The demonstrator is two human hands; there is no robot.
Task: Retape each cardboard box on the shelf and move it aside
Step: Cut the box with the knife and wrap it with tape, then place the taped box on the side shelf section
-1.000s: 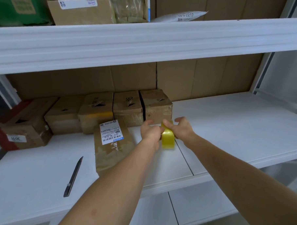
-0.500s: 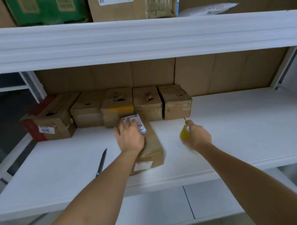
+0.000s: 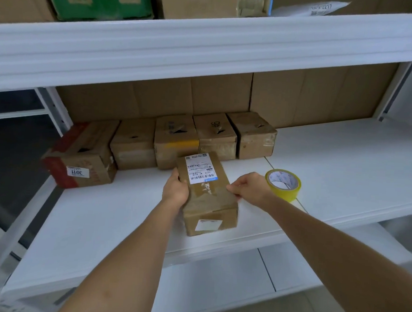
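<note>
A long cardboard box (image 3: 210,201) with a white shipping label lies lengthwise on the white shelf (image 3: 98,224), near its front edge. My left hand (image 3: 176,188) grips the box's left side. My right hand (image 3: 249,188) presses its fingertips against the box's right side. A yellow roll of tape (image 3: 282,184) lies flat on the shelf just right of my right hand, free of both hands. Behind the box, a row of several cardboard boxes (image 3: 175,140) with torn tops stands against the back wall.
A larger box with red edges (image 3: 82,157) sits at the left end of the row. The shelf above (image 3: 205,42) overhangs and carries more boxes and a green carton (image 3: 98,0). A lower shelf (image 3: 218,281) shows below. My left arm hides the shelf part where the knife lay.
My right hand set the tape roll down on the shelf and moved to the box's right side. My left hand shifted from the box's top to its left side.
</note>
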